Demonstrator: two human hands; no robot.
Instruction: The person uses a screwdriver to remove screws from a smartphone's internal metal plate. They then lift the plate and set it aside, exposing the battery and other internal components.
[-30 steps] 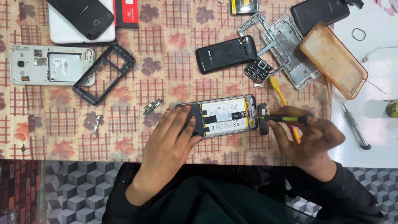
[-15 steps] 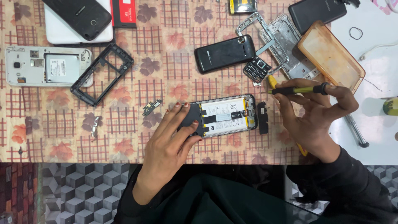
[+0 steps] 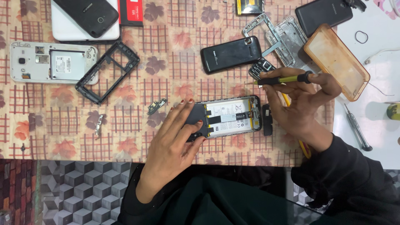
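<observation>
A: What is the left hand (image 3: 177, 135) doing?

B: It lies flat over the near end of the opened black smartphone with its back cover off and white battery showing (image 3: 227, 118). The fingers (image 3: 183, 114) are spread narrowly, fingertips pressing on the dark plate at that end of the phone, thumb against the near edge. It pins the phone to the leaf-patterned checked tablecloth (image 3: 125, 133) rather than gripping it.

A: And the right hand (image 3: 302, 104)?

B: It is closed on a slim screwdriver with a yellow shaft and black cap (image 3: 283, 79). Thumb and forefinger pinch the shaft, the rest curl under. The metal tip pointing away from the palm hangs in the air, above the far end of the phone and clear of it.

A: What sits just past those fingers?

B: Beyond the tip, a small black keypad piece (image 3: 260, 68) and a glossy black candybar phone (image 3: 231, 54). Behind the knuckles lies an amber translucent phone case (image 3: 337, 62), beside a silver metal phone frame (image 3: 277, 35). Under the wrist runs a yellow tool handle (image 3: 302, 143), mostly hidden.

A: Anything by the left fingertips?

B: A small dark circuit strip (image 3: 157, 106) just beyond them, a black plastic phone frame (image 3: 107, 71) farther out, and a white phone with its back removed (image 3: 52, 62) beside that.
</observation>
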